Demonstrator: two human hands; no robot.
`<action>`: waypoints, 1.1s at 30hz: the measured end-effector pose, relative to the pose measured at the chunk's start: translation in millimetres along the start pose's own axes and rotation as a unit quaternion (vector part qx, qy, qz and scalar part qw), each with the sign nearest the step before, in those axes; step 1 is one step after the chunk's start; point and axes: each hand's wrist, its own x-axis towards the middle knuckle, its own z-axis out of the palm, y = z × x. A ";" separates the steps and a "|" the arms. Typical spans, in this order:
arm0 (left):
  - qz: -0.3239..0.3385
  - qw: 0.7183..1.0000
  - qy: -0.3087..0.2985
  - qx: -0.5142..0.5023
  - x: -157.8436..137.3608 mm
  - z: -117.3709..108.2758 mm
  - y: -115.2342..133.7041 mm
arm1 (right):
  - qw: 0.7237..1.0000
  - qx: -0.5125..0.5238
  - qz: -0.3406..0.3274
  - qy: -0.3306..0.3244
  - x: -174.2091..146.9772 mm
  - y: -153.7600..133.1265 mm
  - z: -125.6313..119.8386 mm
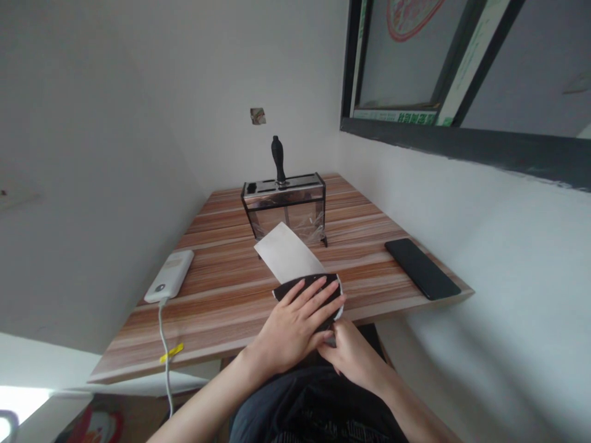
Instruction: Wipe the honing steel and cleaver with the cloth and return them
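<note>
My left hand [300, 326] lies flat, fingers stretched out, on a black curved piece with white edges [295, 287]. From under that piece a broad, flat, pale strip [287, 252] points away over the table; whether it is paper or a blade I cannot tell. My right hand [349, 352] is curled closed just below, at the table's front edge, by the near end of the black piece. What its fingers hold is mostly hidden. Behind the strip stands a metal-framed, see-through block [282, 200] with a black handle [277, 159] upright in its top.
The wood-grain table [217, 277] narrows toward the wall. A white power bank [170, 275] with a cable [162, 335] lies left, near yellow tape [172, 352]. On the right rests a black phone [422, 269]. Above it a dark window frame [462, 143] crosses the wall.
</note>
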 end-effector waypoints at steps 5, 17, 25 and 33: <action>0.030 0.986 0.012 0.166 -1.4 2.5 -8.3 | 0.999 -0.030 0.010 0.018 -0.9 -2.4 0.3; -0.039 0.954 0.122 0.270 6.3 -29.1 -50.8 | 0.996 -0.073 0.045 -0.003 -5.3 -4.2 0.2; -0.094 0.935 0.207 0.271 17.0 -43.2 -61.1 | 0.995 -0.089 0.034 -0.003 -9.8 -5.8 0.6; -0.081 0.932 0.200 0.293 22.0 -33.0 -55.5 | 0.997 -0.066 0.034 -0.001 -10.8 1.0 1.1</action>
